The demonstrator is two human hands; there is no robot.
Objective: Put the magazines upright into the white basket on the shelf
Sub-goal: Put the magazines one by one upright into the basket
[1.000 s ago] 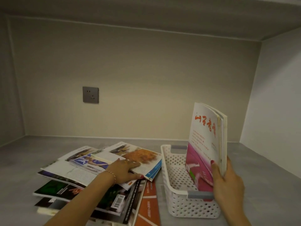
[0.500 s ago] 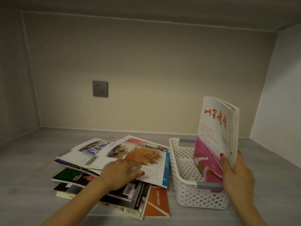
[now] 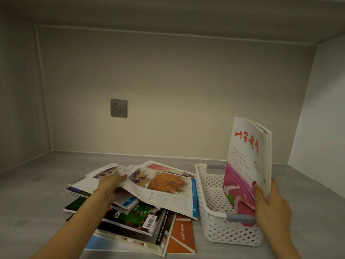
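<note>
Head view: right hand (image 3: 271, 206) wrapped around thin white-and-pink paper magazines (image 3: 248, 163), stood upright inside white plastic basket with holes (image 3: 214, 217) on grey shelf (image 3: 37, 193). Left hand (image 3: 110, 184) pinching floppy picture magazine (image 3: 168, 189) at its left edge, atop messy flat pile (image 3: 130, 221). Likely light, bendy, slippery paper. Best held by the spine, or pages sag.

1. White perforated plastic basket (image 3: 214, 217) – on the grey shelf, right of the pile.
2. Upright white-and-pink magazines (image 3: 246, 161) – standing in the basket, against its right wall.
3. Loose pile of glossy magazines (image 3: 145, 217) – flat, fanned; the top one (image 3: 168, 189) partly lifted.
</note>
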